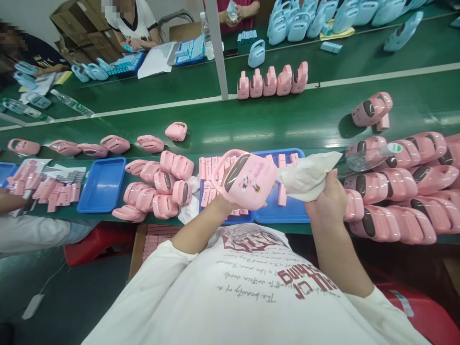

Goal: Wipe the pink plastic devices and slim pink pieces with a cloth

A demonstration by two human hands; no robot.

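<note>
A pink handled device [256, 184] with a dark oval panel and a small printed picture is held up in my left hand [227, 197], whose fingers are mostly behind it. My right hand [328, 199] is closed on a white cloth [309, 178], which stretches left towards the device's edge. Below and behind them are blue trays [268, 217] with small pink blocks [282, 194]. Left of my left hand, a crumpled white cloth [189, 211] lies beside a group of pink devices [164, 206].
Many pink devices [398, 223] and a plastic bottle [362, 160] crowd the right. Another blue tray [101, 185] lies left. A metal post [217, 52] rises beyond the green bench [201, 115]. People sit across and at the far left.
</note>
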